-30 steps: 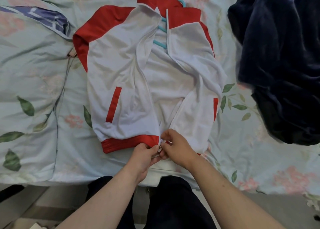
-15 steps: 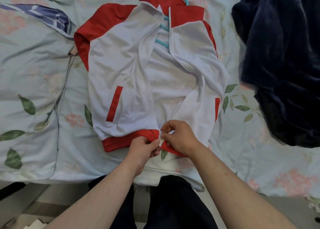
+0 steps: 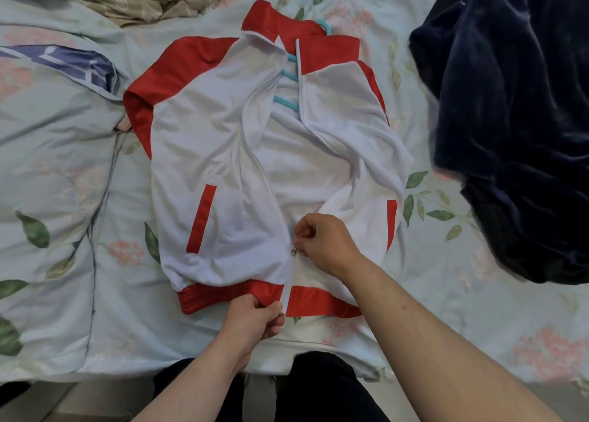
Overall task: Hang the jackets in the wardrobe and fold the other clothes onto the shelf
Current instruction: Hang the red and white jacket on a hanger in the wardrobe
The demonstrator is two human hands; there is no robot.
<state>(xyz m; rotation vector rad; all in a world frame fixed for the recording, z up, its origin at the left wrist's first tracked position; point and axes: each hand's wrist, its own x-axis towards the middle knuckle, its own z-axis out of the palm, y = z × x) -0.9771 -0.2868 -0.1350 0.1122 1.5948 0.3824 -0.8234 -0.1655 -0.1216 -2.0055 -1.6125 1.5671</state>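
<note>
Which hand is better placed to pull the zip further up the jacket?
Right. The right hand pinches the zipper pull, while the left hand grips the red hem below, anchoring it.

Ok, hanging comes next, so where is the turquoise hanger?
Head view: the turquoise hanger lies inside the white and red jacket, upper centre on the bed, showing through the open front just below the collar.

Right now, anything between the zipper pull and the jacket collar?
Nothing visible lies between. The right hand pinches the zipper pull low on the jacket; above it the front edges gape, with the teal hanger inside near the collar.
</note>
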